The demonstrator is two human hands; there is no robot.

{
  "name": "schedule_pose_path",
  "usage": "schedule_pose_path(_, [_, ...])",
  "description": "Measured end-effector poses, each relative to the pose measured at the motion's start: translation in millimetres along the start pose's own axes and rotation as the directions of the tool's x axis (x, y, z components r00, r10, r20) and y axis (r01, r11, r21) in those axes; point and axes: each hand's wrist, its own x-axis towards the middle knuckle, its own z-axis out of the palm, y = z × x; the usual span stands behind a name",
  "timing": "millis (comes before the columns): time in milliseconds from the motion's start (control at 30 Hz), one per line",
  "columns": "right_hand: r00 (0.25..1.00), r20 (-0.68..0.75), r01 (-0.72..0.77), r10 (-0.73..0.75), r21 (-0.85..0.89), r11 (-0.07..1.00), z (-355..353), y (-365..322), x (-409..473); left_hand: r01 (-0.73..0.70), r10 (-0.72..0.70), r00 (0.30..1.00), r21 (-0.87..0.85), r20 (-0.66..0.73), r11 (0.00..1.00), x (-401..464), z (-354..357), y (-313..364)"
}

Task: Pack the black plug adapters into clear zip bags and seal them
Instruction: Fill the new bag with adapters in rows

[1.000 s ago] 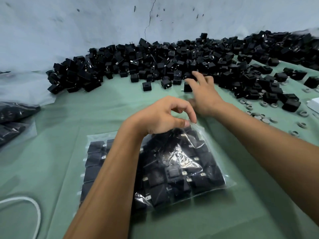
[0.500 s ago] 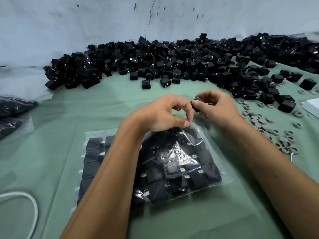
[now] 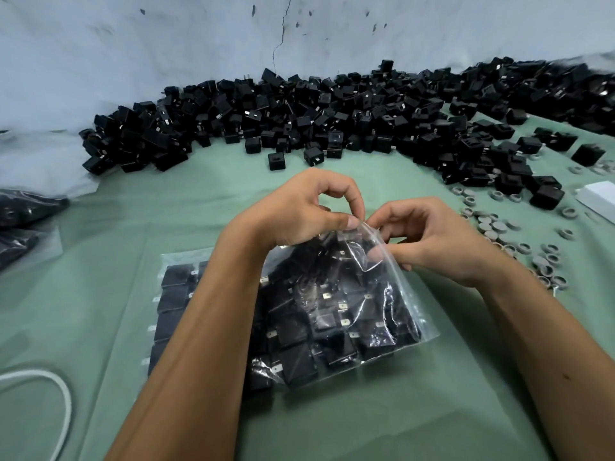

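Note:
A clear zip bag (image 3: 336,314) full of black plug adapters lies on the green cloth in front of me. My left hand (image 3: 299,211) pinches the bag's raised top edge between thumb and fingers. My right hand (image 3: 429,237) pinches the same edge just to the right, its thumb pressed against the plastic. No adapter shows in the right hand's fingers. A long heap of loose black adapters (image 3: 332,118) runs along the wall behind. Two single adapters (image 3: 277,161) sit apart in front of the heap.
Filled bags (image 3: 23,224) lie at the left edge. Several grey rings (image 3: 492,224) are scattered to the right, beside a white box (image 3: 599,197). A white cable (image 3: 50,394) loops at the lower left. The wall (image 3: 166,44) closes off the back.
My right hand took an adapter from the heap, carried it back to the bag's mouth, and now pinches the bag's edge beside the left hand. The left hand kept its hold.

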Motion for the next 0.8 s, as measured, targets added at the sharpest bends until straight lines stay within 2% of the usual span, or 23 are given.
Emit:
schedule_pose_path(267, [0.997, 0.045, 0.060, -0.060, -0.007, 0.998, 4.3, 0.5, -0.5, -0.009, 0.009, 1.000, 0.005, -0.007, 1.000, 1.0, 2.2, -0.5])
schedule_pose_path(367, [0.995, 0.087, 0.051, -0.056, 0.054, 0.997, 5.1, 2.2, 0.0, -0.020, 0.020, 1.000, 0.008, -0.006, 1.000, 0.7, 2.0, 0.1])
schedule_pose_path(500, [0.996, 0.064, 0.054, -0.058, 0.063, 0.997, 5.0, 4.2, 0.6, -0.022, 0.022, 1.000, 0.005, -0.004, 1.000, 0.1, 1.9, 0.6])
schedule_pose_path(667, [0.985, 0.157, 0.069, -0.071, 0.017, 0.997, 11.5, 7.1, 2.6, -0.023, 0.023, 1.000, 0.001, 0.001, 1.000, 0.4, 1.4, 1.1])
schedule_pose_path(800, [0.990, 0.131, 0.050, -0.052, 0.017, 0.999, 7.4, 9.6, 3.2, -0.017, 0.017, 1.000, -0.005, -0.005, 1.000, 0.6, 3.2, 0.9])
